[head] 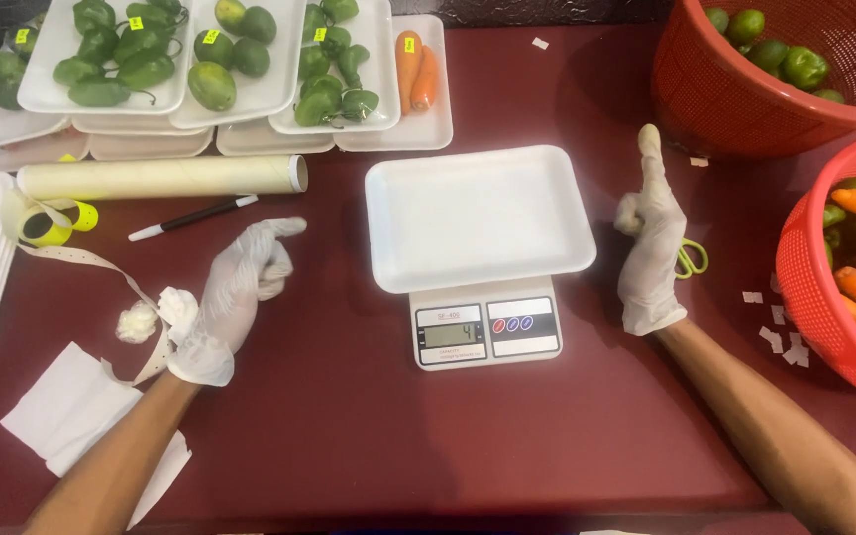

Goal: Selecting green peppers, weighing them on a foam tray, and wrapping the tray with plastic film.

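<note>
Dark red tabletop (507, 436) fills the view, with a small white digital scale (487, 333) at its middle carrying an empty white foam tray (478, 216). Both hands wear thin pale gloves and hold nothing. On one side of the scale the left hand (235, 292) rests on the table, fingers loosely curled and the forefinger stretched toward the scale, touching no object. Across from it the right hand (651, 248) stands on its edge, forefinger pointing away from the person and the other fingers folded in, just in front of a pair of green-handled scissors (691, 258).

Near the left hand lie crumpled white tissue (156, 315), a paper strip, a roll of yellow stickers (52, 223), a black pen (193, 217) and a cardboard tube (160, 178). Beyond these sit foam trays of green peppers (116, 54) and 1 with 2 carrots (418, 74). 2 red baskets (745, 109) with peppers and carrots stand at the right.
</note>
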